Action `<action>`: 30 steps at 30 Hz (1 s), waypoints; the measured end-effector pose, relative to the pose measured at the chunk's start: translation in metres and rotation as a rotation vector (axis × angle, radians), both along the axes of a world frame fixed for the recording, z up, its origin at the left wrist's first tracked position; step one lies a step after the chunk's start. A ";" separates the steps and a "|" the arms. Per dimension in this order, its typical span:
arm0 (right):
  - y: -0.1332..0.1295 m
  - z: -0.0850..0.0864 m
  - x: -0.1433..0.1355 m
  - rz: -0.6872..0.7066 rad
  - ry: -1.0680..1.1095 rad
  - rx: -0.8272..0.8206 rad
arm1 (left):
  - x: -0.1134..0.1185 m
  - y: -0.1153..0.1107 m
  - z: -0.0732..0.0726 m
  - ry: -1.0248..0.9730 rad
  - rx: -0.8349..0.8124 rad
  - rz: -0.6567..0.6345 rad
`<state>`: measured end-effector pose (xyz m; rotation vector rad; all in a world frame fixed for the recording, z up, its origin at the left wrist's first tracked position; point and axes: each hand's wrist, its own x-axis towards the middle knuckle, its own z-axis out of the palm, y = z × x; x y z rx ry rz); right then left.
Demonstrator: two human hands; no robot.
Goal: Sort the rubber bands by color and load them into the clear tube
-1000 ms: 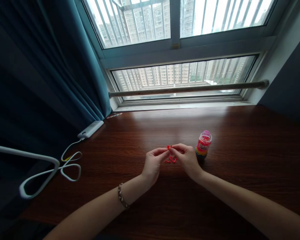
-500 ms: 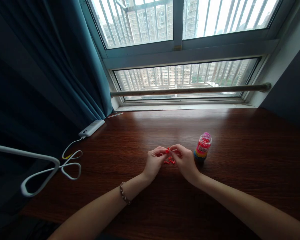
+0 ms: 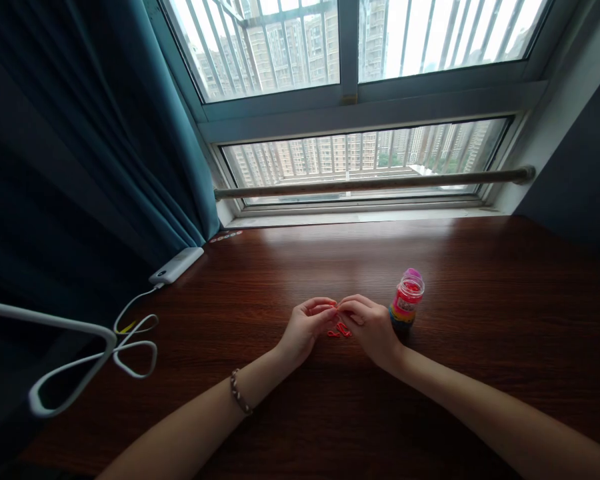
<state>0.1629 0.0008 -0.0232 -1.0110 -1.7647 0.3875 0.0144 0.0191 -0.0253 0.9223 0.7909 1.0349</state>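
Note:
My left hand [image 3: 306, 329] and my right hand [image 3: 373, 331] meet over the table with fingertips pinched together. Between them is a tiny red rubber band [image 3: 336, 306], mostly hidden by the fingers. Under the hands, on the wood, lie several loose red rubber bands [image 3: 344, 329]. Just right of my right hand stands an open clear jar [image 3: 406, 303], filled in pink, yellow and dark blue layers. A pink lid [image 3: 412, 273] shows behind the jar's mouth.
The dark wooden table [image 3: 280, 267] reaches to the window sill. At its left, a white power strip [image 3: 177, 266] lies by the blue curtain [image 3: 180, 167], and a looped white cable [image 3: 140, 360] runs from it. A metal rail [image 3: 370, 185] crosses the window.
The red rubber band, plainly visible between the fingertips before, is now mostly covered. Both hands stay together in a pinch. The whole view has shifted slightly.

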 end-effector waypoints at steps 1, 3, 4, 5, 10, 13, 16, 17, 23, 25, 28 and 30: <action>0.000 0.001 0.000 -0.001 0.009 -0.005 | 0.000 0.001 -0.001 -0.017 -0.003 0.007; 0.001 0.002 0.000 -0.003 0.029 -0.017 | 0.001 0.001 -0.002 -0.045 -0.005 0.020; 0.001 0.003 0.000 -0.003 0.037 -0.028 | 0.001 0.001 -0.002 -0.053 -0.005 0.023; 0.001 0.004 0.000 -0.003 0.043 -0.041 | 0.001 0.000 -0.002 -0.058 -0.004 0.021; -0.001 0.007 -0.001 -0.011 0.041 -0.109 | 0.002 0.000 0.001 -0.042 0.001 0.017; -0.001 0.005 -0.001 -0.007 0.044 -0.120 | 0.003 0.000 0.001 -0.020 0.020 0.007; 0.000 0.004 -0.002 0.014 0.045 -0.126 | 0.002 0.000 -0.002 -0.020 0.038 -0.020; 0.001 0.004 -0.002 0.021 0.044 -0.128 | 0.002 0.000 -0.002 -0.020 0.043 -0.022; -0.001 0.008 0.000 -0.004 -0.013 -0.106 | 0.001 -0.003 0.002 0.007 0.106 -0.017; -0.004 0.010 -0.001 -0.029 -0.037 -0.092 | 0.002 -0.005 0.005 0.027 0.130 -0.015; -0.008 0.018 -0.003 -0.066 -0.102 -0.098 | 0.002 -0.006 0.008 0.089 0.166 -0.020; -0.012 0.034 0.000 -0.067 -0.174 -0.104 | 0.002 -0.006 0.011 0.146 0.213 -0.041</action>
